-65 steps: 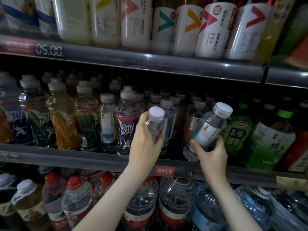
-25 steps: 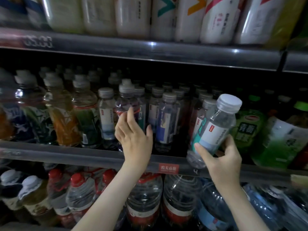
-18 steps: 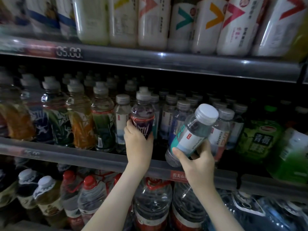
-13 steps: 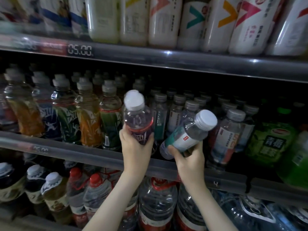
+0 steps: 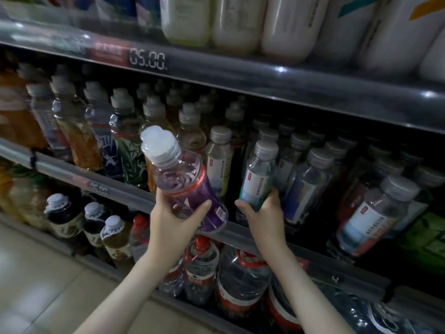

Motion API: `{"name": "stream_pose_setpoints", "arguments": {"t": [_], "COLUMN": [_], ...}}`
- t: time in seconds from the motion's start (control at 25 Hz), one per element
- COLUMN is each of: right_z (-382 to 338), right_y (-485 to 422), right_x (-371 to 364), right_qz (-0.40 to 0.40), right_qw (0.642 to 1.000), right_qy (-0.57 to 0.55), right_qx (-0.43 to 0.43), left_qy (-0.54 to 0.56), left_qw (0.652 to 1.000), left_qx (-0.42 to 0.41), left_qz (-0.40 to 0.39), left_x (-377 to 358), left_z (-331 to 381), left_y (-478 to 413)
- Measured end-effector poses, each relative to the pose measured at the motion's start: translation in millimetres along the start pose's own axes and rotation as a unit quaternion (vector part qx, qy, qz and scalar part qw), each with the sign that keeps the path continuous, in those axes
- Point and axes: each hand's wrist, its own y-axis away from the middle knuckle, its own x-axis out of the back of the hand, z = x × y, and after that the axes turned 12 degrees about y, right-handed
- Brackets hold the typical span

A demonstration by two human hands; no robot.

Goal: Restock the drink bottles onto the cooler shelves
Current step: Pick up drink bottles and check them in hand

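Since 0.5 s ago: purple btl (image 5: pixel 185 184) is out of its row and fwd of the shelf front; clear btl (image 5: pixel 258 182) has gone from slanted to near upright.

L hand (image 5: pixel 173 220): you grip the purple btl round its lower body, thumb across the label. Long axis is tilted, cap at 11 o'clock, base at 5, base over the shelf rail (image 5: pixel 134 200).

R hand (image 5: pixel 262 213): you wrap the clear btl's lower half. Cap is at 12, base just behind the rail; shelf contact is hidden.

A dark gap (image 5: pixel 237 179) sits at 9 o'clock of the clear btl, btwn it and a yellow-label btl (image 5: pixel 219 165). R hand is nearer.

Judgement: seat the clear btl first; the purple btl needs righting to 12 before re-entry.
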Motion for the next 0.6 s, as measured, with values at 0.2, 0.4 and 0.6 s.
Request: {"name": "stream_pose_setpoints", "arguments": {"t": [0.2, 0.4, 0.6], "right_z": [-36.1, -138.0, -225.3], "right_y": [36.5, 88.7, 108.5], "right_x": [28.7, 46.8, 51.2], "right_qz": [-0.007, -0.373, -0.368], "right_qw": [0.997, 0.913, 0.922], "right_qy": [0.023, -0.141, -0.098], "right_qx": [-0.072, -0.084, -0.069], "left_qy": [-0.058, -0.133, -0.164], "left_qw": [0.986, 0.953, 0.909], "left_qx": [0.143, 0.210, 0.280], "left_qz": [-0.058, -0.174, -0.262], "left_x": [15.6, 58.1, 114.2], "left_z": [46.3, 122.0, 194.9], "left_y": [4.7, 5.9, -18.5]}}
